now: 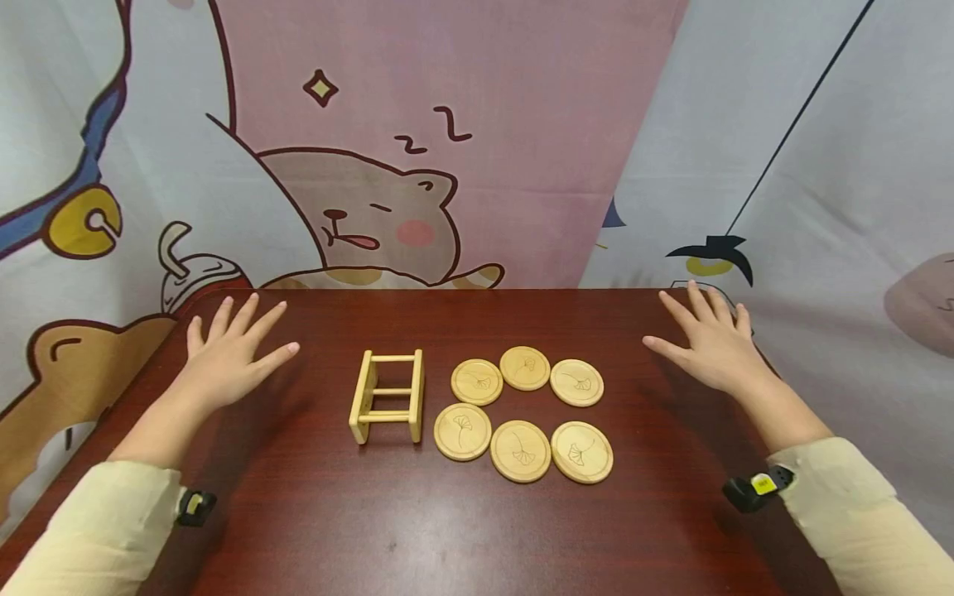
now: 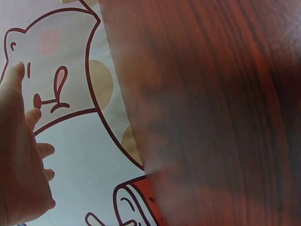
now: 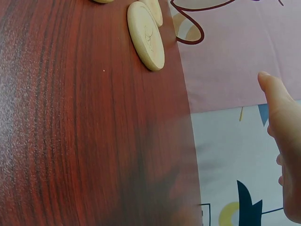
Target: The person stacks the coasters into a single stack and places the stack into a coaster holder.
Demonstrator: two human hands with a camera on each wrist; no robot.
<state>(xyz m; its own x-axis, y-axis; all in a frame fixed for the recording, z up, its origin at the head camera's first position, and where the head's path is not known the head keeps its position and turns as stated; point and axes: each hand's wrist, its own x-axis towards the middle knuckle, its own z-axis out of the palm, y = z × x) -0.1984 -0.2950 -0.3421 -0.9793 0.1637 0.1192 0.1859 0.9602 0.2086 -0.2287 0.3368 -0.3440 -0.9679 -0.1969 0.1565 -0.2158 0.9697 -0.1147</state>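
Observation:
My left hand (image 1: 227, 352) hovers over the left side of the table with its fingers spread, holding nothing. On the other side my right hand (image 1: 708, 343) is held out the same way, fingers apart. Between them stands a small wooden coaster rack (image 1: 391, 391) with slim crossbars, nearer the left hand. To its right, several round wooden coasters (image 1: 521, 451) with an engraved ginkgo leaf lie flat in two rows. The far right coaster (image 1: 577, 382) is closest to the right hand; the right wrist view catches this coaster (image 3: 146, 37) near the table edge.
The dark red wooden table (image 1: 447, 530) ends at a straight far edge. Behind it and along both sides hangs a cartoon-printed cloth (image 1: 537, 165) with a sleeping bear. A black band (image 1: 756, 487) sits at the right wrist, another band (image 1: 196, 507) at the left.

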